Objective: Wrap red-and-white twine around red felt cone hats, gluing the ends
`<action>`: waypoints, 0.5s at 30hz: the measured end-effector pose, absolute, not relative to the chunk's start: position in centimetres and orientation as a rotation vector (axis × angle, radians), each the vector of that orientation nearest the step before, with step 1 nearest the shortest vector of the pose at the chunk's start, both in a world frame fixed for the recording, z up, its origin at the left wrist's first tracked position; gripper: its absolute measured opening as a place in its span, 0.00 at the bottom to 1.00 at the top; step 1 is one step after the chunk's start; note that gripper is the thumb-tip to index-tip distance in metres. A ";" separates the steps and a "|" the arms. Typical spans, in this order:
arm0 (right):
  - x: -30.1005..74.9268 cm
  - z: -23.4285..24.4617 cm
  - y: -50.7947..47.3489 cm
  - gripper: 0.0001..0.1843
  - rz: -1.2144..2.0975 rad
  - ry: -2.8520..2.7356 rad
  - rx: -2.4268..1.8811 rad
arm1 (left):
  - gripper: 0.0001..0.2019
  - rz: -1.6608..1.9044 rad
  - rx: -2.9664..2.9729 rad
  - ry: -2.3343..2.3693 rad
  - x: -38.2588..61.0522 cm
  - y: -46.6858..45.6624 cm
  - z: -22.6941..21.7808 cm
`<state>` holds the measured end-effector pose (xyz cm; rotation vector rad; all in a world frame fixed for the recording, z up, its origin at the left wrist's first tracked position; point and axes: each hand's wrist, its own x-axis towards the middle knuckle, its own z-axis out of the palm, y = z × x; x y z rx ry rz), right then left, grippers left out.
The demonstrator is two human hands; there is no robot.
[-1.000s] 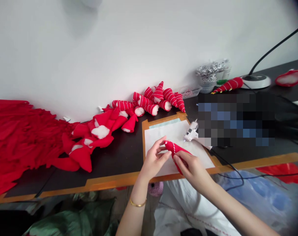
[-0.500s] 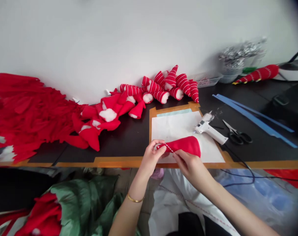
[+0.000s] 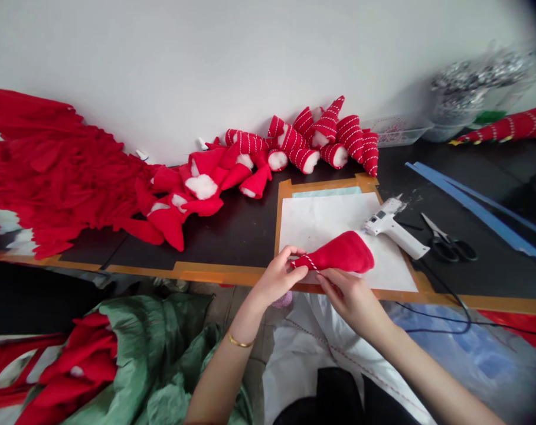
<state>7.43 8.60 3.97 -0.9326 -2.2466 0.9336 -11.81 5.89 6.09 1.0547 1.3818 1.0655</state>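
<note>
A red felt cone [image 3: 345, 252] lies on its side over the white paper [image 3: 323, 218], its narrow tip to the left. My left hand [image 3: 279, 276] is closed around that tip, thumb on the near side. Across the felt near the tip runs a red-and-white twisted cord [image 3: 311, 262]. Its lower end is pinched by the fingertips of my right hand [image 3: 345, 295], just below the cone. A white glue gun [image 3: 394, 227] rests at the paper's right edge, with black-handled scissors [image 3: 448, 241] beside it.
Cord-wrapped cones [image 3: 294, 147] and plain stuffed cones [image 3: 201, 186] lie at the back. A heap of red felt pieces [image 3: 73, 177] is at left. Blue strips [image 3: 480, 212] lie at right, near a clear tray [image 3: 396, 133]. The gun's black cable [image 3: 460, 304] hangs over the taped edge.
The view has shifted, so the table things sit further right. The cone's wide end has tipped up a little. Both hands keep their hold on the cone and cord.
</note>
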 end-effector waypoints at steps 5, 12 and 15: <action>7.5 3.5 8.8 0.14 0.943 -2.244 -0.904 | 0.21 0.811 1.413 1.459 -11.6 9.1 8.5; 7.8 3.3 9.2 0.12 0.993 -2.223 -0.882 | 0.50 0.354 1.772 1.478 -8.1 13.5 9.2; 8.4 4.0 9.4 0.13 1.061 -2.172 -0.877 | 0.47 0.310 1.745 1.462 -7.8 14.1 9.3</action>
